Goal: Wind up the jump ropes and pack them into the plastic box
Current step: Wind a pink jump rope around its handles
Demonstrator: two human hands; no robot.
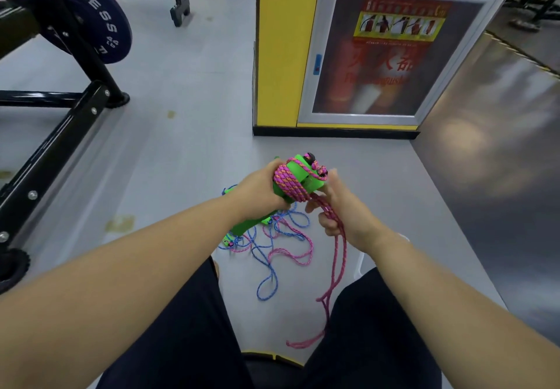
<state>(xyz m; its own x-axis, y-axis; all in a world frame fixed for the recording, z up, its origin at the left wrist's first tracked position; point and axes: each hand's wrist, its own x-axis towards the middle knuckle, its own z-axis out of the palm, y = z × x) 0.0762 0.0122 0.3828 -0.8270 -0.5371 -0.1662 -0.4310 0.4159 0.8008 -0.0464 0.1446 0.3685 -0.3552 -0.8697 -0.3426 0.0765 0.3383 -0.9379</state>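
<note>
The person sits low with the work held out over the floor (181, 146), between the knees. The left hand (260, 190) wraps around a pair of green handles (303, 173) held side by side, so they serve as a spool. The pink rope (288, 187) is already coiled around them in several tight turns. That grip looks meant to stop the handles twisting apart under the pull of the cord.

The right hand (339, 206) sits just beside the bundle, its fingers (328, 228) curled closed on the doubled loose strand. From there the strand drops between the legs to the floor. Holding it close to the coil probably gives tension and control for the next turn.

Below the hands a blue rope (266, 267) and more pink cord lie tangled together on the floor, with another green handle (245, 226) among them, not yet wound. I cannot make out the plastic box for certain, so packing seems some way off.
</note>
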